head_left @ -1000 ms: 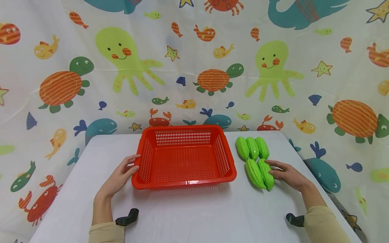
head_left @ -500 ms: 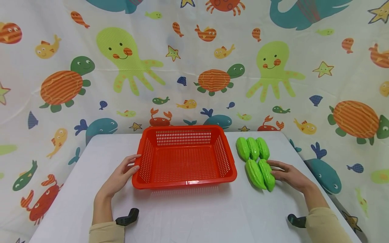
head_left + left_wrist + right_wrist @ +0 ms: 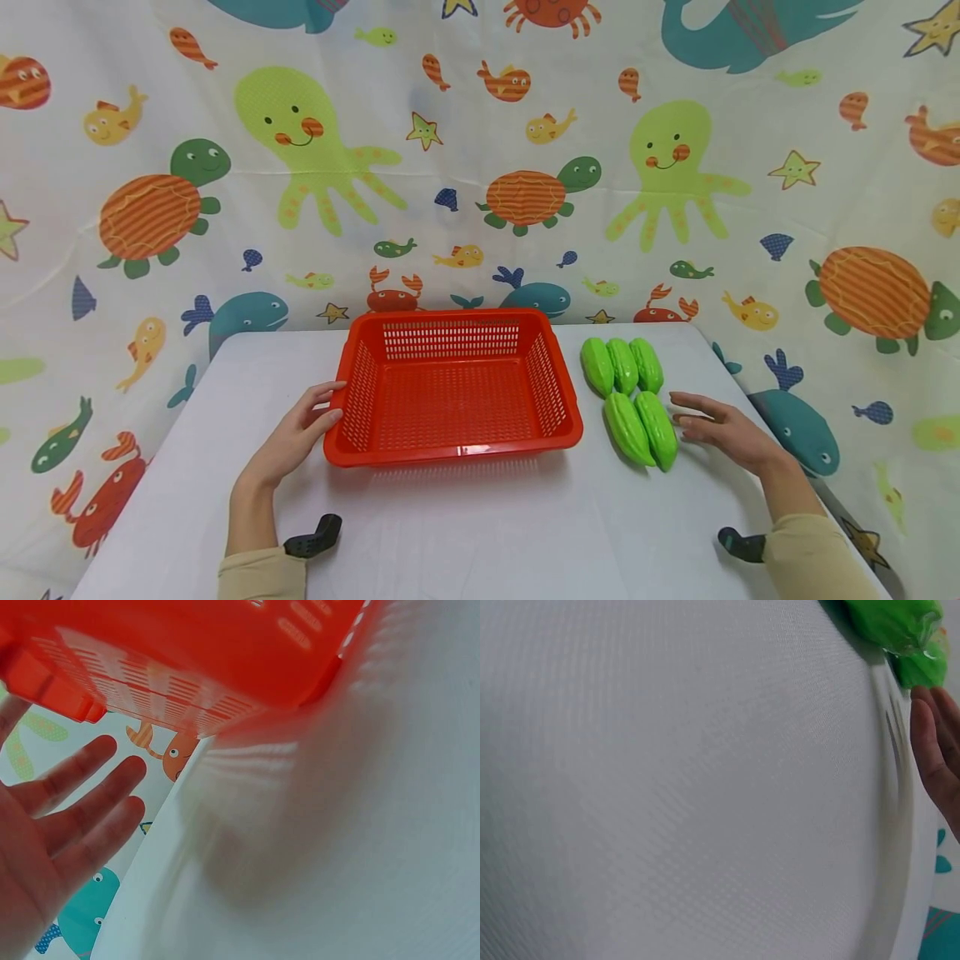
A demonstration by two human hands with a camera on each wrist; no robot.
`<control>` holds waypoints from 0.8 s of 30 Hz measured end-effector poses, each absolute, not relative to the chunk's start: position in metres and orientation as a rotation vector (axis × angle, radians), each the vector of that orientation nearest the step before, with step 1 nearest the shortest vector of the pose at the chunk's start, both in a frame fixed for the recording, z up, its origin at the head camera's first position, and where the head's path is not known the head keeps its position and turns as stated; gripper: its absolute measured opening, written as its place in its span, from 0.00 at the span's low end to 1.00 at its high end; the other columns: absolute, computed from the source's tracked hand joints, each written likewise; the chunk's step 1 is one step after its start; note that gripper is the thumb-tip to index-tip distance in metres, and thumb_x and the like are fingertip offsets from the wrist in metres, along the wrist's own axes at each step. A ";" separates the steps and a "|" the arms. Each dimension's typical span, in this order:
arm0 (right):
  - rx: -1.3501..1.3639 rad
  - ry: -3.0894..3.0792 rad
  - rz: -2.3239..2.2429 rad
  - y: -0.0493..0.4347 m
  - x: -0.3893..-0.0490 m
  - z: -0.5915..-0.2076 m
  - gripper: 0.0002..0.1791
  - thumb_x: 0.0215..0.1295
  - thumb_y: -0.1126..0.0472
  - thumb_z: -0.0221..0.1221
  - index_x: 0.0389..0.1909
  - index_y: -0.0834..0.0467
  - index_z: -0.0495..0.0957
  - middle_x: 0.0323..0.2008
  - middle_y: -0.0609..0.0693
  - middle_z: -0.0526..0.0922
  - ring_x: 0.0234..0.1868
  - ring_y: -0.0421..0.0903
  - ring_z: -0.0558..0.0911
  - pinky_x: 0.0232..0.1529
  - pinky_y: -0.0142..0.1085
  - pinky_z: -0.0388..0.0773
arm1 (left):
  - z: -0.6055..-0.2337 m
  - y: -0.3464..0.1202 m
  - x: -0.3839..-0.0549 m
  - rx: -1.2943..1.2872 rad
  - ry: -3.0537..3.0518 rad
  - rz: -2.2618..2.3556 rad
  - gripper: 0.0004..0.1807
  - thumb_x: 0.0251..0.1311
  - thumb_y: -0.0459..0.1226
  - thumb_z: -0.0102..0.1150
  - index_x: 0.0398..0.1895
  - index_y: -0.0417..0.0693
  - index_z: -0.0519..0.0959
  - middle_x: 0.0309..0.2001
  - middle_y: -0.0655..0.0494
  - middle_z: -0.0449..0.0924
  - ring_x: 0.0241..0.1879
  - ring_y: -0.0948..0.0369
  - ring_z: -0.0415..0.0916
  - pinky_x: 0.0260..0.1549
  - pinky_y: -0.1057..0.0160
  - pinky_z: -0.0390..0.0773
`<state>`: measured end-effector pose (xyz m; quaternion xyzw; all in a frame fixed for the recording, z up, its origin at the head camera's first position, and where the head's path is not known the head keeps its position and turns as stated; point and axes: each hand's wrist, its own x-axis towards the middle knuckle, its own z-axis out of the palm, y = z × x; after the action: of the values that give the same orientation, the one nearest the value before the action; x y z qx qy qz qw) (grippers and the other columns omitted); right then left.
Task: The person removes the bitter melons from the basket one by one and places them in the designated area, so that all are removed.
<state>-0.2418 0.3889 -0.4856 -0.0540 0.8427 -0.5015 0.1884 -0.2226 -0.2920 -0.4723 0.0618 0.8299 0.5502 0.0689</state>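
Observation:
A red plastic basket (image 3: 453, 457) with slotted walls stands on the white table. My left hand (image 3: 292, 437) is at its left side, fingertips right at the rim; in the left wrist view the fingers (image 3: 86, 776) are spread and loosely straight beside the basket wall (image 3: 180, 686). Right of the basket lie several bright green, ribbed, elongated toy fruits: three in a back row (image 3: 622, 365), two in front (image 3: 656, 429). My right hand (image 3: 731, 433) hovers just right of the front pair, fingers relaxed and holding nothing. The right wrist view shows its fingertips near green fruit (image 3: 900, 626).
White table (image 3: 487, 533) stretches in front of the basket and between both forearms. Behind it hangs a curtain (image 3: 450, 275) printed with sea animals. A black wrist device (image 3: 315, 537) is worn at the left wrist, another (image 3: 741, 546) at the right.
My right hand has drawn off the front right green fruit, a little to the right, and now stands apart from it. Left hand and basket have stayed in place.

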 end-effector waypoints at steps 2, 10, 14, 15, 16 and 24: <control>-0.147 2.378 -1.419 0.389 -0.242 -0.485 0.32 0.73 0.54 0.54 0.74 0.58 0.57 0.72 0.63 0.59 0.53 0.25 0.74 0.51 0.29 0.76 | -0.472 -0.292 -0.222 0.184 2.499 1.654 0.32 0.70 0.50 0.52 0.74 0.56 0.57 0.71 0.40 0.55 0.66 0.38 0.58 0.55 0.38 0.73; -0.158 2.396 -1.433 0.389 -0.243 -0.483 0.32 0.74 0.53 0.53 0.74 0.58 0.57 0.73 0.62 0.57 0.54 0.24 0.73 0.51 0.28 0.75 | -0.473 -0.293 -0.223 0.202 2.497 1.652 0.32 0.70 0.50 0.52 0.73 0.55 0.57 0.70 0.39 0.56 0.65 0.38 0.60 0.53 0.40 0.75; -0.164 2.411 -1.446 0.388 -0.245 -0.480 0.32 0.75 0.52 0.51 0.74 0.58 0.57 0.73 0.62 0.58 0.55 0.23 0.73 0.50 0.26 0.75 | -0.475 -0.294 -0.225 0.203 2.496 1.648 0.32 0.70 0.50 0.52 0.74 0.55 0.56 0.70 0.39 0.55 0.66 0.38 0.59 0.54 0.39 0.74; -0.165 2.414 -1.466 0.387 -0.245 -0.479 0.32 0.75 0.51 0.51 0.74 0.58 0.57 0.73 0.61 0.58 0.55 0.23 0.73 0.51 0.26 0.75 | -0.475 -0.294 -0.225 0.199 2.496 1.648 0.32 0.70 0.50 0.52 0.73 0.55 0.57 0.70 0.39 0.55 0.66 0.38 0.59 0.54 0.39 0.74; -0.165 2.412 -1.499 0.385 -0.245 -0.477 0.31 0.75 0.51 0.50 0.74 0.58 0.57 0.72 0.60 0.59 0.55 0.24 0.73 0.51 0.26 0.75 | -0.476 -0.294 -0.225 0.197 2.496 1.649 0.32 0.70 0.50 0.52 0.73 0.56 0.57 0.70 0.39 0.55 0.66 0.38 0.60 0.54 0.39 0.74; -0.101 2.441 -1.757 0.359 -0.251 -0.456 0.29 0.76 0.50 0.49 0.72 0.56 0.59 0.66 0.44 0.63 0.56 0.27 0.72 0.52 0.23 0.74 | -0.480 -0.294 -0.225 0.181 2.501 1.656 0.33 0.69 0.51 0.53 0.73 0.57 0.57 0.70 0.41 0.55 0.65 0.39 0.60 0.54 0.38 0.73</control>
<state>-0.2514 0.3591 -0.4559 -0.0336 0.8094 -0.5826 0.0659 -0.2251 -0.2940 -0.4798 0.0601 0.8303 0.5498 0.0683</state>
